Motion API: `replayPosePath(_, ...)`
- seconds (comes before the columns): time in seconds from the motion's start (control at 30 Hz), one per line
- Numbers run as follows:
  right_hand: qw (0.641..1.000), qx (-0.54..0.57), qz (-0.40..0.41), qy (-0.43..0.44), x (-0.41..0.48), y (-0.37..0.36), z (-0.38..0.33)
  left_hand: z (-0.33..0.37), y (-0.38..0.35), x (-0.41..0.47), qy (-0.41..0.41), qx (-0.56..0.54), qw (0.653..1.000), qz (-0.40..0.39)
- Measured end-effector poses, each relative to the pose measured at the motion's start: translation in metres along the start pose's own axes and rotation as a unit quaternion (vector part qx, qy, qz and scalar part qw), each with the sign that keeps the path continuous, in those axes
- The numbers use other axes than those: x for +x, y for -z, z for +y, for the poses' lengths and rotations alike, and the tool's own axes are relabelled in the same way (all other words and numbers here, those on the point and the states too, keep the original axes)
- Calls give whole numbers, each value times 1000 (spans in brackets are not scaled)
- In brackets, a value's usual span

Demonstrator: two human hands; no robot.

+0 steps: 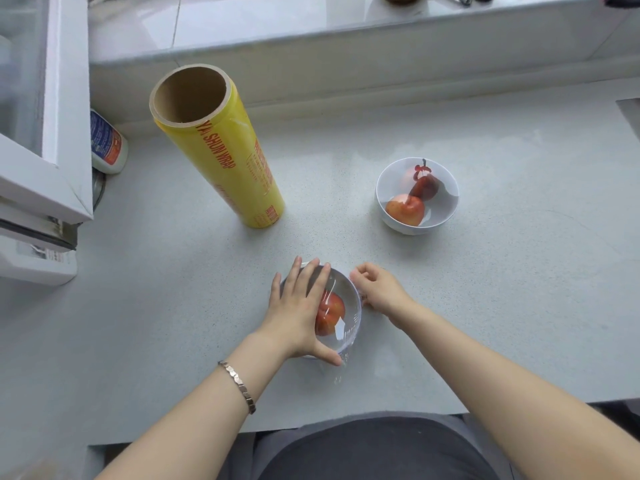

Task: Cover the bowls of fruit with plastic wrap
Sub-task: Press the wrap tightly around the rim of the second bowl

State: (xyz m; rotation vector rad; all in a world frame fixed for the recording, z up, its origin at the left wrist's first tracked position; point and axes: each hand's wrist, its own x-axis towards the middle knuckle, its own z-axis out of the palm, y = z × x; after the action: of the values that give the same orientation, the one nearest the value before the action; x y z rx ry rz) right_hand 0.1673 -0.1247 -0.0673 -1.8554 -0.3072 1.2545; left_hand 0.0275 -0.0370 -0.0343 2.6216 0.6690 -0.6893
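1. The near bowl (351,306), round and white, sits on the pale speckled counter (485,289) close to its front edge, with a red-orange apple (332,311) inside.
2. Clear, glossy plastic wrap (343,332) is stretched over its mouth, wrinkled where it folds down the near side.
3. The left hand (299,313) lies flat on the wrap, fingers spread, thumb against the bowl's near wall; a metal link bracelet (239,384) circles that wrist.
4. The right hand (379,289) touches the bowl's right rim, fingers curled; what it pinches I cannot tell.
5. The far bowl (417,195), further back on the right, holds red fruit under taut film.
6. A yellow roll (221,150) with a brown cardboard core stands upright behind, left.
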Motion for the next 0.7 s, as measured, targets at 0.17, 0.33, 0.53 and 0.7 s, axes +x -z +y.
replayPosePath(0.17, 986, -30, 143, 85, -4, -16, -4, 4, -4, 2, 14, -10, 1000, 15)
replayPosePath(0.33, 968, -122, 160, 149, -17, -15, -8, 5, -4, 2, 25, -28, 999, 26)
replayPosePath(0.53, 938, -250, 141, 192, -21, 12, 6, 3, -5, 2, 23, -35, 998, 45)
replayPosePath(0.7, 950, -226, 153, 152, -9, 9, 19, 3, -6, 2, 25, -39, 998, 50)
